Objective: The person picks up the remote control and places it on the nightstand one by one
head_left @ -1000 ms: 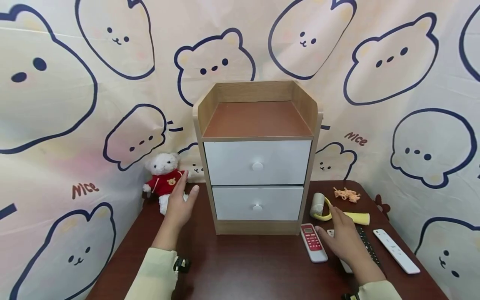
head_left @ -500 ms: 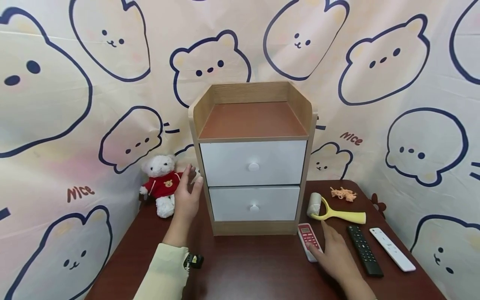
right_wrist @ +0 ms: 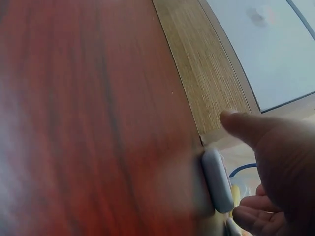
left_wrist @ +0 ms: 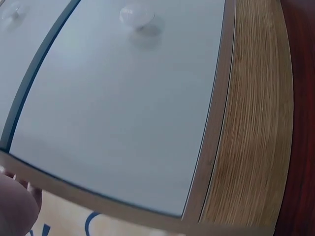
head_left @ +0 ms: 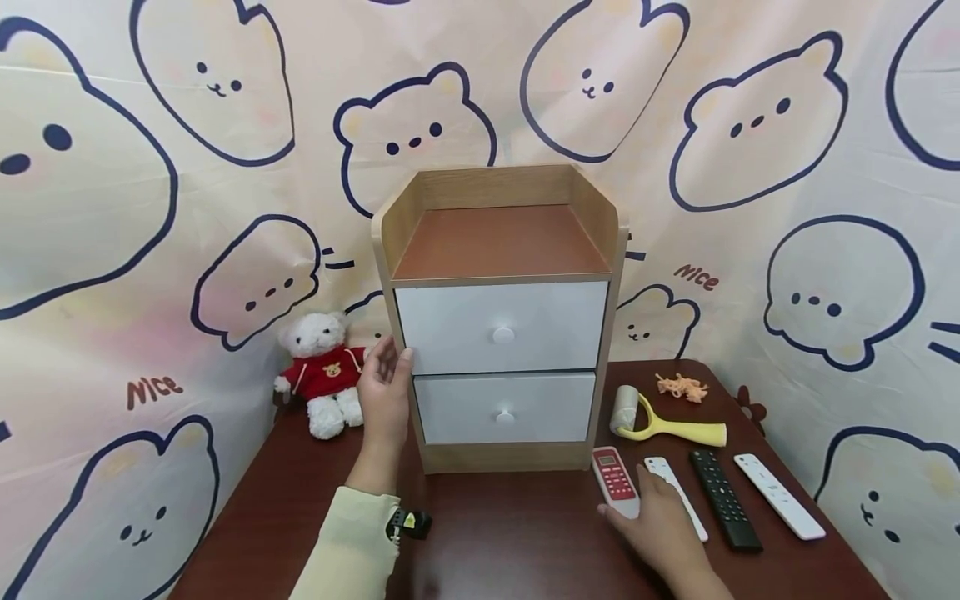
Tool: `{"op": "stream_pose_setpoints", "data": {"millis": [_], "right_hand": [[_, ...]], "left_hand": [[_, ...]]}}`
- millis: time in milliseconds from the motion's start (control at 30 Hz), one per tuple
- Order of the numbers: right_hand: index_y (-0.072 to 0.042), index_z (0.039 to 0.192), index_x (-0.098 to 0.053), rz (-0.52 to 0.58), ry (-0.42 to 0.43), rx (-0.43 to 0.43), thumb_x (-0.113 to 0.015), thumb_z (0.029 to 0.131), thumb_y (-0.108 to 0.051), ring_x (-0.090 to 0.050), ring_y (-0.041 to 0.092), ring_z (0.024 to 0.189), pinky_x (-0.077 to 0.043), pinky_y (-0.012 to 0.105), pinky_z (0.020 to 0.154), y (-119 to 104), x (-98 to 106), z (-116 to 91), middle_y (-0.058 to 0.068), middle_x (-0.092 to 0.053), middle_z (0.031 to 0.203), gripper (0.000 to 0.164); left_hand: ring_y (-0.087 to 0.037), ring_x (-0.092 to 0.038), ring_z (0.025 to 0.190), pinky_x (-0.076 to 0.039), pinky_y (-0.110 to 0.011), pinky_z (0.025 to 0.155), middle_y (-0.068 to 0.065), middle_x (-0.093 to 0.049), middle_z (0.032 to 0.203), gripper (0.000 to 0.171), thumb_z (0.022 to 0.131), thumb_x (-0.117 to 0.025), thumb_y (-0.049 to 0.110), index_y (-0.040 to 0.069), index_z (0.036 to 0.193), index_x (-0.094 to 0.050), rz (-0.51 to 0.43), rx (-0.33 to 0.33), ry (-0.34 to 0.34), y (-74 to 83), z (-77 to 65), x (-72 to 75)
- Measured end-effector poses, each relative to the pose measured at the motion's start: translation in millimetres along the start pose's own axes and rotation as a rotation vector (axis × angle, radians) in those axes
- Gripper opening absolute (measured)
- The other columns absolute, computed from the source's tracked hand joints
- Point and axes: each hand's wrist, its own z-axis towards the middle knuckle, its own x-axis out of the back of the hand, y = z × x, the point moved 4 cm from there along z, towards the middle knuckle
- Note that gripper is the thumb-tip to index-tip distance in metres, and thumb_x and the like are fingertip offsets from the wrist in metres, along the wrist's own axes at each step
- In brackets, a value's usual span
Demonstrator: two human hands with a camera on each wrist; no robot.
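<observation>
A two-drawer cabinet with wooden sides and white drawer fronts stands on the dark table. My left hand is at its left side, fingers loosely bent by the side panel; whether they touch it I cannot tell. My right hand hovers over a red-and-white remote, thumb near its lower end and fingers beside it, without a visible grip. A slim white remote lies partly hidden under that hand. In the right wrist view the thumb is stretched out and the remote's side shows below.
Right of the hand lie a black remote and another white remote. Behind them are a yellow-handled lint roller and a tangle of orange yarn. A white teddy bear in a red hoodie sits at the left.
My left hand has moved right, from in front of the teddy bear to the cabinet's left side. My right hand has drawn down and left, over the red-and-white remote.
</observation>
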Motion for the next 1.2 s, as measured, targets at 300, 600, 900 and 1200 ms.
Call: {"op": "stream_pose_setpoints", "data": {"millis": [300, 600, 900, 1200], "right_hand": [[0.021, 0.143, -0.053, -0.029, -0.002, -0.003, -0.091, 0.083, -0.052, -0.063, 0.057, 0.124, -0.052, 0.068, 0.105, -5, -5, -3, 0.041, -0.063, 0.132, 0.102], [0.018, 0.128, -0.064, -0.097, 0.02, -0.005, -0.093, 0.08, -0.046, -0.07, 0.045, 0.104, -0.057, 0.063, 0.092, -6, -4, -2, 0.028, -0.07, 0.108, 0.085], [0.017, 0.12, -0.068, -0.082, 0.01, -0.059, -0.092, 0.08, -0.047, -0.072, 0.039, 0.092, -0.059, 0.059, 0.08, -6, -5, 0, 0.025, -0.071, 0.099, 0.079], [0.013, 0.124, -0.071, 0.058, 0.075, -0.164, -0.089, 0.081, -0.046, -0.07, 0.035, 0.091, -0.055, 0.055, 0.078, 3, 2, -4, 0.026, -0.069, 0.105, 0.076]], "left_hand": [[-0.014, -0.063, 0.125, -0.052, -0.018, 0.102, -0.006, -0.07, 0.132, 0.043, 0.101, -0.08, 0.014, 0.001, 0.139, -0.065, -0.099, 0.013, 0.158, -2.4, -8.8, -7.2], [-0.013, -0.064, 0.121, -0.054, -0.017, 0.099, -0.002, -0.071, 0.126, 0.039, 0.098, -0.082, 0.01, 0.003, 0.134, -0.068, -0.136, 0.029, 0.184, -6.2, -8.9, -8.9], [-0.015, -0.065, 0.121, -0.056, -0.019, 0.098, 0.002, -0.073, 0.121, 0.036, 0.098, -0.082, 0.009, 0.005, 0.131, -0.069, -0.142, 0.014, 0.165, -6.2, -8.4, -10.5], [-0.014, -0.066, 0.116, -0.056, -0.018, 0.095, 0.001, -0.074, 0.12, 0.035, 0.097, -0.083, 0.008, 0.005, 0.13, -0.069, -0.149, -0.003, 0.158, -5.3, -8.3, -11.4]]}}
